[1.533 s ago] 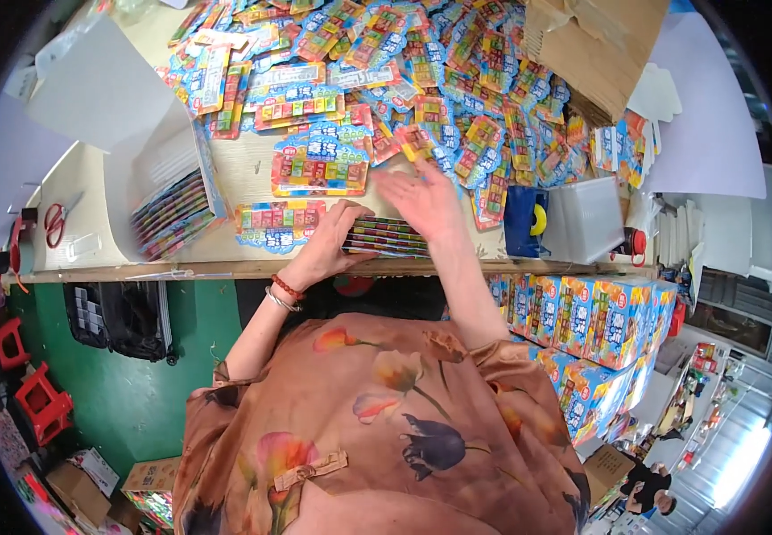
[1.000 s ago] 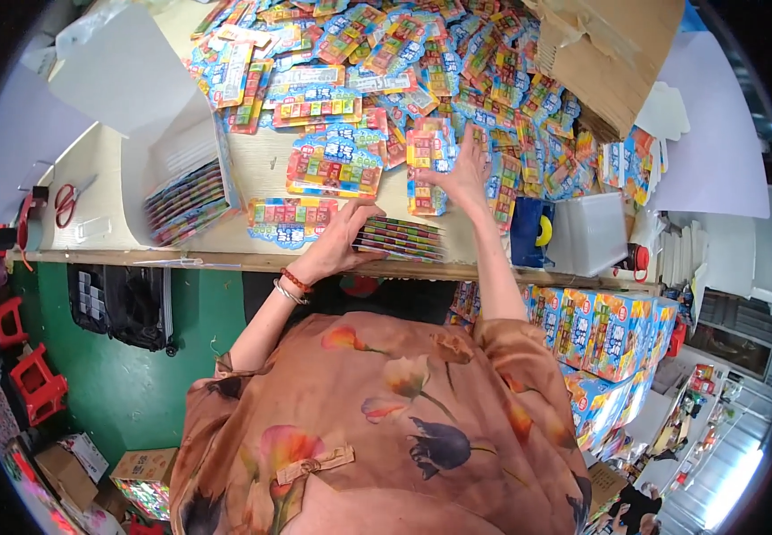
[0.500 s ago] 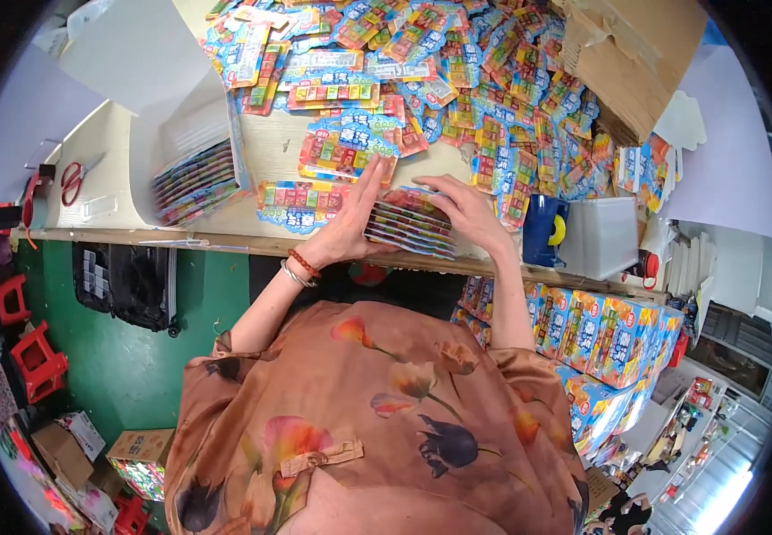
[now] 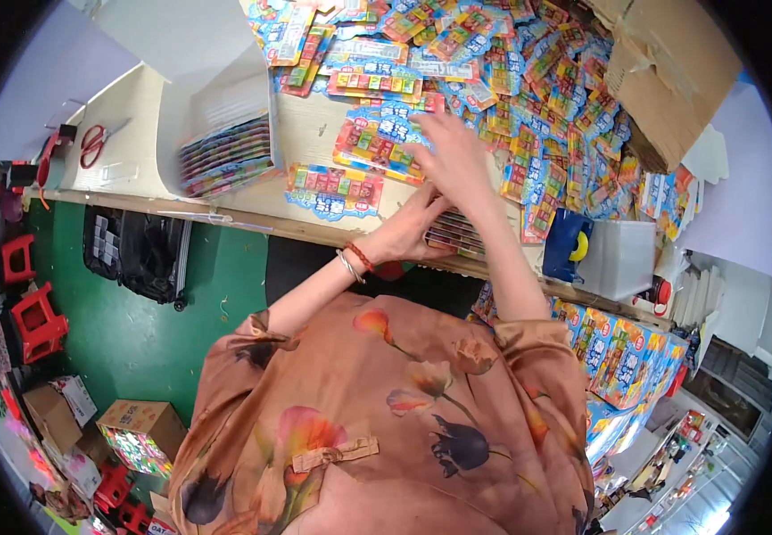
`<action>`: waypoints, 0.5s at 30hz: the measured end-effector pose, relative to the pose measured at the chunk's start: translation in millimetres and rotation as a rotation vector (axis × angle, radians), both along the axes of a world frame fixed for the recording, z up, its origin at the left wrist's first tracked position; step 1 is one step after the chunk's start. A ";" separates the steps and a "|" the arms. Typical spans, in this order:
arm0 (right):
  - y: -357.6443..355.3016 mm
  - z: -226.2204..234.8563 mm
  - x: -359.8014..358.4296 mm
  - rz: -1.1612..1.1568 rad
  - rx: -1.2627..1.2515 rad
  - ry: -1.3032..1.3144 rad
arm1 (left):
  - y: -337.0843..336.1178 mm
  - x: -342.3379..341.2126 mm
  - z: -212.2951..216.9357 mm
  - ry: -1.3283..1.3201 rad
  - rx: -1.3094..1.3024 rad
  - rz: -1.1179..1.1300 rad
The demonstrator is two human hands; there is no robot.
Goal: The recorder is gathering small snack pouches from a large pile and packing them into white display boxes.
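At the table's front edge, my left hand [image 4: 406, 230] closes round the near side of a stack of flat colourful candy packs [image 4: 457, 234], which stand on edge side by side. Part of that stack is hidden behind my right forearm. My right hand [image 4: 459, 162] reaches over it, fingers spread, with the fingertips at the right edge of some loose packs [image 4: 372, 143] that lie overlapped. Whether the fingertips touch them I cannot tell. Another pack [image 4: 334, 191] lies flat to the left of my left hand.
A big heap of similar packs [image 4: 528, 98] covers the table's back. At left stand a white box holding a row of packs [image 4: 230, 159] and red scissors [image 4: 93, 145]. At right are a blue tape dispenser [image 4: 564, 239], a clear plastic box [image 4: 619, 254] and a torn carton [image 4: 671, 71].
My right hand has left the stack and moved up and left to the loose packs. My left hand has come round the stack. The whole view has shifted slightly.
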State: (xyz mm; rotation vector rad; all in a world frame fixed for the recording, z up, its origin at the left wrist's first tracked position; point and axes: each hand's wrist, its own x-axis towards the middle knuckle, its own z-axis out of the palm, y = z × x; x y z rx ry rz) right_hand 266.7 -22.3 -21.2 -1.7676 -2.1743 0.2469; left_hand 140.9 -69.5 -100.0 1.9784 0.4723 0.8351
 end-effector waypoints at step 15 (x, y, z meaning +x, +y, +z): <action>-9.4 -25.0 77.7 -0.447 -0.150 0.681 | 4.1 -1.5 0.7 0.070 -0.106 -0.074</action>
